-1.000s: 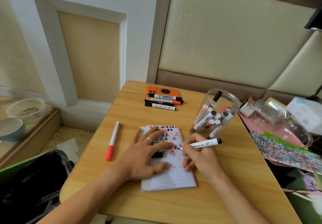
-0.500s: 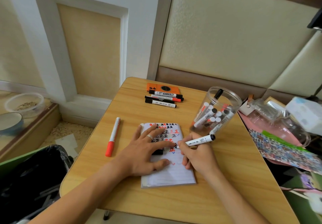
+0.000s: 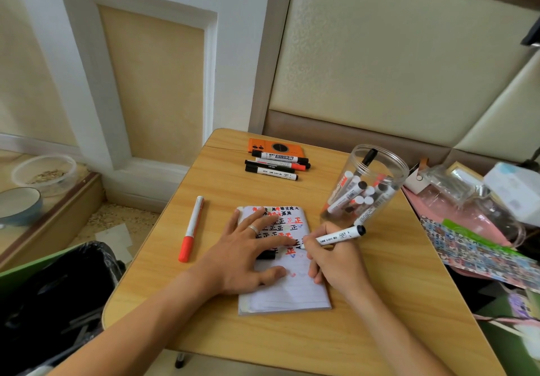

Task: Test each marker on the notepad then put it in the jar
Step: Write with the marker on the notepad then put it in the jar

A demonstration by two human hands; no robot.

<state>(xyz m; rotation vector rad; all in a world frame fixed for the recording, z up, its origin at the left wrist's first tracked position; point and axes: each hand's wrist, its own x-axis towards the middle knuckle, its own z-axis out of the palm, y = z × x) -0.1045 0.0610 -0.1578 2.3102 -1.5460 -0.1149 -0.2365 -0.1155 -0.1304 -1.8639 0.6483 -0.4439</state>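
Your right hand (image 3: pixel 336 261) grips a black marker (image 3: pixel 336 236), its tip on the notepad (image 3: pixel 292 293) at centre frame.

Your left hand (image 3: pixel 245 255) lies flat, fingers spread, pressing the notepad; a black cap (image 3: pixel 266 255) lies under its fingers; the jar (image 3: pixel 365 188), right of centre, holds several markers; a red marker (image 3: pixel 191 229) lies left of the notepad; four more markers (image 3: pixel 276 165) sit at the table's (image 3: pixel 380 331) far edge.

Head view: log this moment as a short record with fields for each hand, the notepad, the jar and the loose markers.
left hand: flat on the notepad
right hand: grips a black marker, tip on the page
jar: clear, open, holds several markers
red marker: capped, left of the notepad
four markers: at the table's far edge, by an orange case
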